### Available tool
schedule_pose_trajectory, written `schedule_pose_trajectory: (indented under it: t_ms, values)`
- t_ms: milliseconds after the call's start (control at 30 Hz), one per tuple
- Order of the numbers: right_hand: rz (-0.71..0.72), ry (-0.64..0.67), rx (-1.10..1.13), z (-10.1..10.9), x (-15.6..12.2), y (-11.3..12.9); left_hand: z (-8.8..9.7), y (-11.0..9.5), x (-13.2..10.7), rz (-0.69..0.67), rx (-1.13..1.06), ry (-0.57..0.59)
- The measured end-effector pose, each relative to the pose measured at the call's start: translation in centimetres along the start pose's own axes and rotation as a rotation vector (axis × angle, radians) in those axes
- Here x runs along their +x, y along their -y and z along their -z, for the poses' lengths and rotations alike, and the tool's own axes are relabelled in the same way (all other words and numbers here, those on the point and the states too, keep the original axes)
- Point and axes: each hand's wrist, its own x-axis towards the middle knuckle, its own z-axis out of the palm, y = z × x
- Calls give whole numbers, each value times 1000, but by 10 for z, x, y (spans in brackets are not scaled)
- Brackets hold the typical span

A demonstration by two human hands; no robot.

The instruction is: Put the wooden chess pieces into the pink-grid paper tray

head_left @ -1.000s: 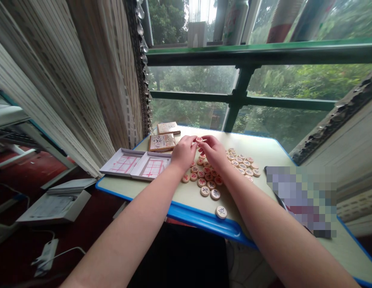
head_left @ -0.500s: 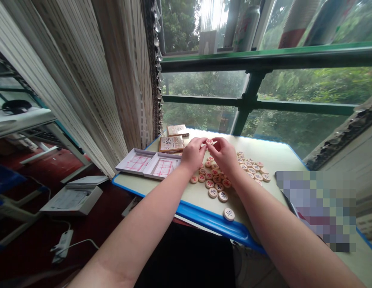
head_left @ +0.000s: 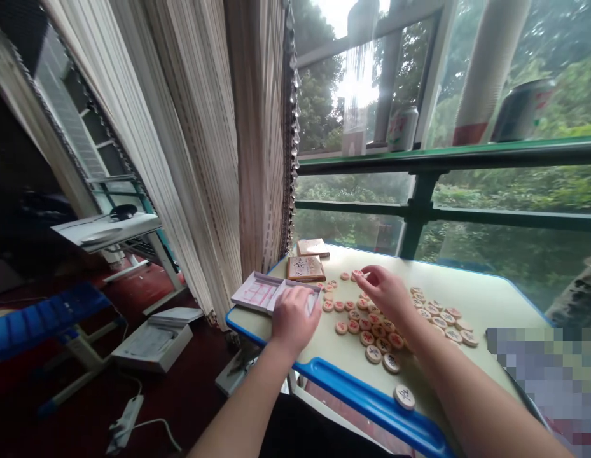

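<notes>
My left hand (head_left: 295, 318) is over the right half of an open white box (head_left: 251, 294), fingers curled inside and thumb near its right wall; its fingertips are partly hidden. My right hand (head_left: 385, 291) reaches to the far side of the table, thumb and forefinger pinched at a round wooden xiangqi piece with red writing (head_left: 356, 275). Another red piece (head_left: 345, 276) lies just left of it. Below my right hand is a spread of red and dark xiangqi pieces (head_left: 366, 338). One dark-lettered piece (head_left: 404, 397) lies apart near the front edge.
Two small brown-and-white boxes (head_left: 306, 268) sit behind the white box. A blue tray groove (head_left: 366, 401) runs along the table's front. More pieces (head_left: 438, 322) lie to the right, beside a blurred-out object (head_left: 538, 381). A curtain (head_left: 257, 127) hangs at left.
My left hand has left the piece that both hands held and moved left and nearer, onto the white box. My right hand still pinches a red piece. The view has swung left and up.
</notes>
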Motion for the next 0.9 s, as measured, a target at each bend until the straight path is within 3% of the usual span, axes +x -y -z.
schedule_pose_trajectory:
  t_ms: [100, 200, 533, 767, 900]
  values:
    - [9, 59, -37, -3, 1, 2, 12, 27, -17, 128, 108, 95]
    - [5, 62, -44, -5, 2, 0, 19, 30, -25, 98, 139, 242]
    - [41, 86, -19, -3, 0, 0, 18, -23, -48, -51, 281, 399]
    - [18, 289, 187, -10, -2, 2, 23, -53, -59, -113, 221, 487]
    - [-15, 369, 271, -7, -4, 9, 33, -54, -49, -96, 98, 486]
